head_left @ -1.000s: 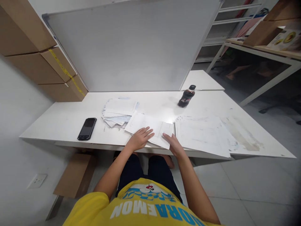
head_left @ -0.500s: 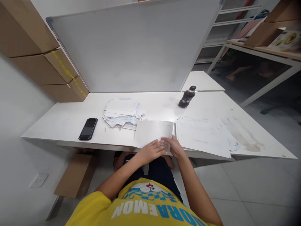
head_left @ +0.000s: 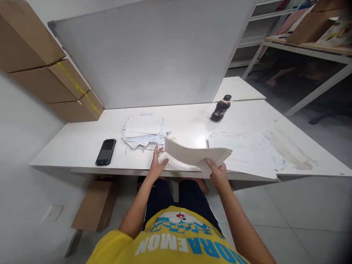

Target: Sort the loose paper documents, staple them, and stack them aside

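A folded sheet of paper [head_left: 189,154] is lifted off the table's front edge, bowed along its length. My right hand [head_left: 218,172] grips its right end, thumb on top and fingers beneath. Near the sheet's left end, my left hand [head_left: 158,163] has thumb and fingers apart and holds nothing. Just beyond that hand lies an untidy stack of papers [head_left: 143,126]. Larger loose sheets [head_left: 247,154] are spread to the right of my right hand.
A black phone [head_left: 106,151] lies on the white table [head_left: 79,146] at left. A cola bottle [head_left: 220,109] stands at the back right. Behind rises a whiteboard [head_left: 148,55], with cardboard boxes [head_left: 71,91] to its left. Another person's leg [head_left: 280,77] shows under the far desk.
The folded sheet has been raised and tilted from lying flat, moving right with my right hand. My left hand has left the paper and moved leftward, fingers spreading.
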The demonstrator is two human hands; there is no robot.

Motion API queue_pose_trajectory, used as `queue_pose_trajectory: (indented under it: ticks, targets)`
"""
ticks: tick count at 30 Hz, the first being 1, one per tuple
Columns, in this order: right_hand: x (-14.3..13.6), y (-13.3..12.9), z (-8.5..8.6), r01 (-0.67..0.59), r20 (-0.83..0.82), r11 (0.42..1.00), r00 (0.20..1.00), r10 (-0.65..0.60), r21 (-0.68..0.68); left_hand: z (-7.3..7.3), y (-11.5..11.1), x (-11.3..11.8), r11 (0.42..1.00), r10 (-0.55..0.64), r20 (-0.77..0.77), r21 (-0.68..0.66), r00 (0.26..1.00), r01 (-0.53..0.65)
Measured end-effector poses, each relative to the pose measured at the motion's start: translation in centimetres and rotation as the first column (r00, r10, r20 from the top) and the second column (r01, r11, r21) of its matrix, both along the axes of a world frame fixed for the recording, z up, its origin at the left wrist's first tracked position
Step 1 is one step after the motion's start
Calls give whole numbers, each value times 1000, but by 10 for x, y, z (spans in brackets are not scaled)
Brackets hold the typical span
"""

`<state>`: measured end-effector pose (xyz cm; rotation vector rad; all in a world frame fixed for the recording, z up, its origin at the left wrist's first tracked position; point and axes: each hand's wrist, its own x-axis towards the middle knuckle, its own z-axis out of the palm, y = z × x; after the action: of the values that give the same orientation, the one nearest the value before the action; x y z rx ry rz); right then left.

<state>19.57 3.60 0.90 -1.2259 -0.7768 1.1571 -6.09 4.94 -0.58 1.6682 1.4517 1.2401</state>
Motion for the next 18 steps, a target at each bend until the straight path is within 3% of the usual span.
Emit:
queue_pose_trajectory:
  ticks: [3, 7, 12, 18]
  targets:
    - [-10, 3, -7, 11, -44, 1000, 999, -11, 5, 12, 8, -11, 982, -139, 121, -112, 983, 153]
    - [-23, 4, -13, 75, 3, 997, 997, -75, -36, 22, 9, -21, 982, -134, 124, -115, 983, 148]
    - [-19, 2, -15, 61, 115, 995, 992, -52, -75, 22, 5, -23, 958, -231, 124, -146, 965, 248]
    - [-21, -3, -7, -69, 165, 995, 983, 80, -73, 21, 0, -25, 954, -151, 253, -214, 955, 208]
